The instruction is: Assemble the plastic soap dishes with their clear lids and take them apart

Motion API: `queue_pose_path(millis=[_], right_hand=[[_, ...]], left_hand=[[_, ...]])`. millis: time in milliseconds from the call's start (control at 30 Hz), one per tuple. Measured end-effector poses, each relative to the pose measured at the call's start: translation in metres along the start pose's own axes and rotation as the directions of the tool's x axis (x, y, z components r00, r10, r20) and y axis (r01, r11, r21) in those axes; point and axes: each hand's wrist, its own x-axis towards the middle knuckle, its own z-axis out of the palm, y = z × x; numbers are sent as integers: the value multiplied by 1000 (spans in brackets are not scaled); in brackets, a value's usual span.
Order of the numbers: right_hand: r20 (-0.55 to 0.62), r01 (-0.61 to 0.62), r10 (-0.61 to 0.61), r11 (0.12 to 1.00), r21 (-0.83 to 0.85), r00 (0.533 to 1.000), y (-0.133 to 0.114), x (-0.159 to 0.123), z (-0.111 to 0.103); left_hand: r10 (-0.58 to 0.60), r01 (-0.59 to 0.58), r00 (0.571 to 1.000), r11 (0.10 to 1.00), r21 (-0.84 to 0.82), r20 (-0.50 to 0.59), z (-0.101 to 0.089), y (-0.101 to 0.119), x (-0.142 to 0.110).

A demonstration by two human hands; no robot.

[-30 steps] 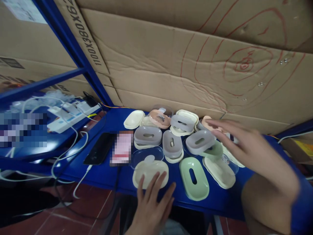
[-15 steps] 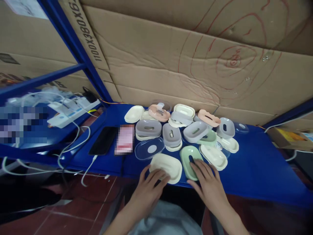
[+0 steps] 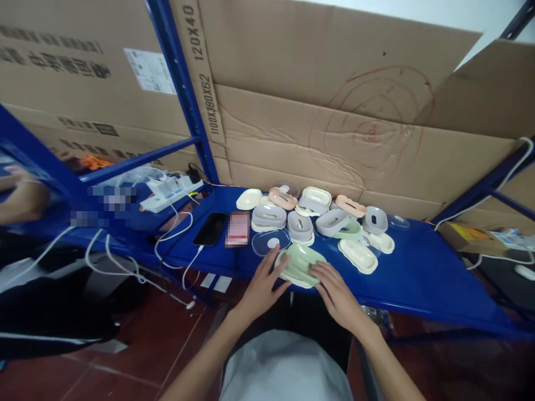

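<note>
A light green soap dish tray [image 3: 303, 262] lies over a cream soap dish base [image 3: 296, 283] near the table's front edge; only part of the cream rim shows below it. My left hand [image 3: 266, 281] grips the left side of the cream base, its thumb at the front and its fingers along the rim. On the right side, my right hand [image 3: 334, 287] has its fingers over the green tray's edge and its thumb low in front. Another cream dish [image 3: 358, 256] rests to the right, and a clear lid [image 3: 267, 243] with a round white sticker lies behind my left hand.
Several grey, cream, green and peach soap dish parts cover the back of the blue table [image 3: 422, 278]. Left of them are a black phone [image 3: 210, 229], a second phone [image 3: 238, 228] and a power strip [image 3: 171, 195] with cables. A person's arm [image 3: 25, 197] shows far left. Cardboard [image 3: 284, 128] stands behind.
The green tray has moved left from beside the cream base onto it, with my right hand on it. My left hand has shifted to the base's left rim. The camera view has shifted.
</note>
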Motion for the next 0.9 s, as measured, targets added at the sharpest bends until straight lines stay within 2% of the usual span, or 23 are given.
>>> queue_pose_path(millis=[100, 233, 367, 433, 500, 600, 700, 800, 833, 900], right_hand=[[25, 64, -64, 998, -20, 998, -4, 12, 10], [2, 108, -108, 990, -92, 994, -1, 16, 19], [-2, 147, -147, 986, -81, 989, 8, 32, 12], [2, 162, -162, 985, -54, 987, 14, 57, 4], [65, 170, -165, 983, -72, 984, 20, 92, 1], [240, 208, -176, 971, -115, 955, 24, 150, 9], [322, 255, -223, 965, -60, 920, 21, 190, 21], [343, 273, -262, 962, 15, 902, 16, 196, 16], [327, 259, -259, 965, 43, 909, 14, 190, 11], [238, 156, -192, 974, 163, 952, 11, 168, -2]], left_hand=[[40, -40, 999, 999, 18, 7, 0, -1, -1], [36, -36, 999, 999, 8, 3, 3, -4, -4], [37, -36, 999, 998, 42, -28, 7, -6, -6], [51, -47, 997, 996, 76, -57, 11, -5, -8], [57, -45, 994, 991, 125, -97, 17, -3, -11], [42, -14, 989, 981, 192, -140, 26, -1, -18], [41, -9, 989, 975, 220, -142, 30, -4, -24], [72, -43, 988, 977, 209, -134, 29, -9, -27], [80, -52, 987, 979, 198, -138, 29, -10, -28], [81, -55, 985, 984, 170, -153, 28, -12, -28]])
